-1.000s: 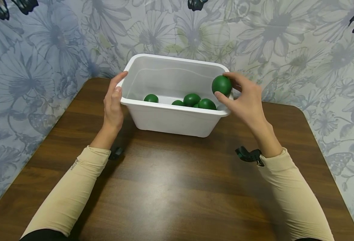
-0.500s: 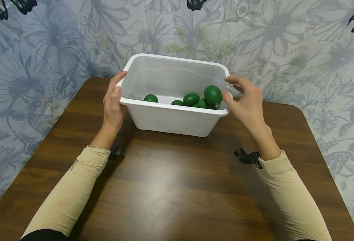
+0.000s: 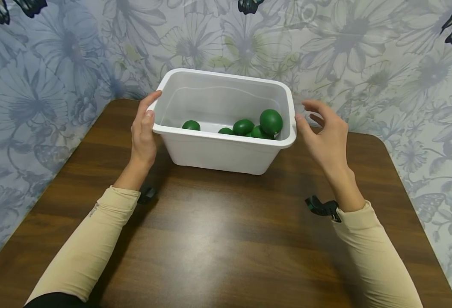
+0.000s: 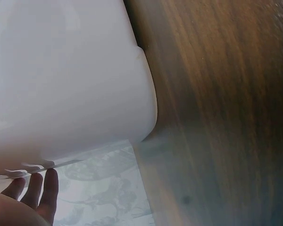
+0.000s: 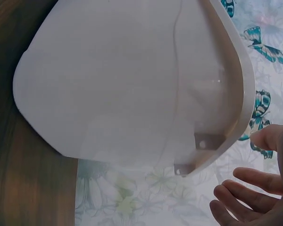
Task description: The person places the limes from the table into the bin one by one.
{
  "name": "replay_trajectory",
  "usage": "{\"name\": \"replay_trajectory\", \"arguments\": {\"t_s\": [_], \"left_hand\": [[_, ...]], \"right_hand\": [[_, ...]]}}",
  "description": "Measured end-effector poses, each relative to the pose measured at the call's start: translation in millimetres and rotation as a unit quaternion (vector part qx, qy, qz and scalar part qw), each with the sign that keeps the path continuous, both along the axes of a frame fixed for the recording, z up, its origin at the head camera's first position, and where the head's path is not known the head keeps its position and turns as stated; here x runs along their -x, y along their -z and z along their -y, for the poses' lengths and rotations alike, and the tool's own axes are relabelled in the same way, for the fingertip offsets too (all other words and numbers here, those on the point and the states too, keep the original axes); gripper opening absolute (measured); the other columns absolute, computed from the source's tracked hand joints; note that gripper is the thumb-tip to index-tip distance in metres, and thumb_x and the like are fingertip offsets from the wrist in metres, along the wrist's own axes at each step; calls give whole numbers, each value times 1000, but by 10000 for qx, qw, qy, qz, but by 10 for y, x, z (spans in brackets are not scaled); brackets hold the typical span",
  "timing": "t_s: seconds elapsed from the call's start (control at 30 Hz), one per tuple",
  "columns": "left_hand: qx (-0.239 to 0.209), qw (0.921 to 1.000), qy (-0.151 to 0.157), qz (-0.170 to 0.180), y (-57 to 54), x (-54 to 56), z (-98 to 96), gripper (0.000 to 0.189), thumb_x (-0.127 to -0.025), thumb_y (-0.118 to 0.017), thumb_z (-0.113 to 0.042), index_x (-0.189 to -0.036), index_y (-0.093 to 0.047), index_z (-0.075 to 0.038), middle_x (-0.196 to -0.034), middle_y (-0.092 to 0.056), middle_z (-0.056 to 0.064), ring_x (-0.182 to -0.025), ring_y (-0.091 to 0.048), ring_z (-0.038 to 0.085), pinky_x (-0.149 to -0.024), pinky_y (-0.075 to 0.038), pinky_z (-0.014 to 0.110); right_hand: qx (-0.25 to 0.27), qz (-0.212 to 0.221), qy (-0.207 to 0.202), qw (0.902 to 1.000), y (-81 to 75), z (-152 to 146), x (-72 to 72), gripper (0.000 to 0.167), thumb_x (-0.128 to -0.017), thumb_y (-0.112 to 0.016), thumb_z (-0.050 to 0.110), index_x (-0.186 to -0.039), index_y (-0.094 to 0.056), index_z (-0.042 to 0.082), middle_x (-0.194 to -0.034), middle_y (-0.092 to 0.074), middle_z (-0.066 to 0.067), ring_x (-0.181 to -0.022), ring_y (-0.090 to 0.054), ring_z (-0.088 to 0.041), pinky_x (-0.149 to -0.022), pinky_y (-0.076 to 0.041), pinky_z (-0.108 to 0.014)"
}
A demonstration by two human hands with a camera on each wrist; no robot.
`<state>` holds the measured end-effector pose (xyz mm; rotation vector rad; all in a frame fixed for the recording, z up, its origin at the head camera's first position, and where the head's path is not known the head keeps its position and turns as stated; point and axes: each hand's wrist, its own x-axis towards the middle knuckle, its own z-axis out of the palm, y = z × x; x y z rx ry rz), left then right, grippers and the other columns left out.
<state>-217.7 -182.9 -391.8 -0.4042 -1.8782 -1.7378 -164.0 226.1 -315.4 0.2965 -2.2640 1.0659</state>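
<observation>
A white plastic bin (image 3: 226,152) stands on the table. Several smooth dark green balls lie inside, some of them slightly oval; the lower ones are partly hidden by the front wall. One green ball (image 3: 270,122) rests on top of another at the right end, and a single green ball (image 3: 191,125) sits toward the left. My left hand (image 3: 144,130) touches the bin's left end at the rim, its fingertips against the outside in the left wrist view. Beyond the right rim, my right hand (image 3: 327,139) is held apart from the bin, fingers loosely bent around nothing.
The brown wooden table (image 3: 210,239) runs up to a flower-patterned wall covering (image 3: 356,47) behind the bin. A dark wrist mount (image 3: 323,207) is on the right forearm, and another wrist mount (image 3: 146,194) is on the left.
My right hand let go of the green ball, which dropped onto the others in the bin's right end. The hand then drew back to the right. My left hand stayed on the bin.
</observation>
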Motion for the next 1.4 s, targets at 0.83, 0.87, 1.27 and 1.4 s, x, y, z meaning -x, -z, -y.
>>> {"name": "replay_trajectory", "arguments": {"t_s": [0.83,0.87,1.27,1.4], "left_hand": [[73,9999,-41,88,6,-2,-7,67,-96,-40,-51,-149,-60,-14,-152,-59,5,-129,-54,19,-105,-37,30],[77,9999,-44,91,3,-5,-11,67,-96,-40,-51,-149,-60,-15,-152,-59,4,-129,-55,19,-105,-38,30],[784,9956,10,514,-129,-60,98,54,-101,-45,-44,-151,-59,-28,-153,-58,-3,-126,-56,11,-101,-40,26],[1501,9853,-78,814,-228,-94,225,46,-105,-52,-40,-151,-58,-38,-154,-59,-6,-125,-57,8,-97,-42,22]], "right_hand": [[-428,350,337,9979,192,-368,-185,38,-101,-70,27,-134,-71,8,-133,-73,-10,-127,-66,-29,-107,-51,-47],[-456,356,358,9977,192,-384,-196,38,-102,-70,27,-134,-71,8,-133,-73,-11,-127,-66,-30,-107,-51,-48],[-1006,467,517,9925,282,-687,-360,43,-104,-66,29,-140,-66,6,-141,-67,-18,-133,-59,-42,-107,-45,-60],[-1241,580,539,9891,314,-845,-409,48,-105,-63,33,-144,-62,6,-149,-60,-20,-140,-50,-46,-112,-37,-65]]}}
